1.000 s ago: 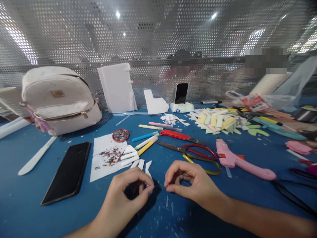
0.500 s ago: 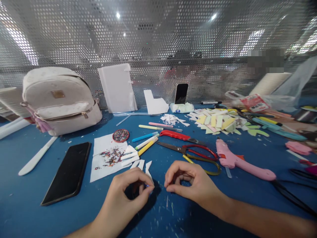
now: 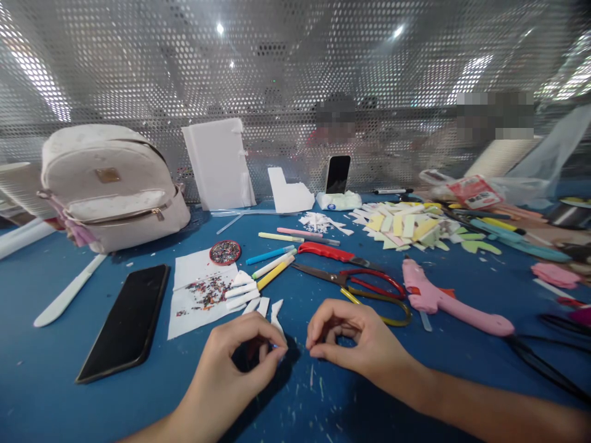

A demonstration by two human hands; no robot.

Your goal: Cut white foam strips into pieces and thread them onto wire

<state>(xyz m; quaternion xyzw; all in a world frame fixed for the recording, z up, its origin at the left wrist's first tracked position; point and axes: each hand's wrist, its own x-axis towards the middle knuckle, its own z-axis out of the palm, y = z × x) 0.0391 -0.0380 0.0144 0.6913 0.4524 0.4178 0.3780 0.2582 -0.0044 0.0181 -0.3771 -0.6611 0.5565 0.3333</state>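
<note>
Both hands rest low on the blue table [image 3: 55, 369], facing each other. My left hand [image 3: 235, 363] is closed in a pinch, thumb and forefinger meeting at a tiny thing I cannot make out. My right hand [image 3: 355, 341] is also pinched, its fingertips a short gap from the left hand's. Just beyond the left hand lie several white foam pieces [image 3: 247, 294] beside a white paper sheet [image 3: 194, 295] strewn with coloured sequins. Red-handled scissors [image 3: 360, 280] lie just past the right hand.
A black phone [image 3: 127, 320] lies at the left, a white backpack [image 3: 108, 184] behind it. A pink glue gun [image 3: 443, 298], a red utility knife [image 3: 332, 252], coloured sticks [image 3: 272, 261], a sequin dish [image 3: 225, 251] and a pile of foam scraps [image 3: 406, 224] cover the middle. A perforated metal screen [image 3: 295, 80] closes the back.
</note>
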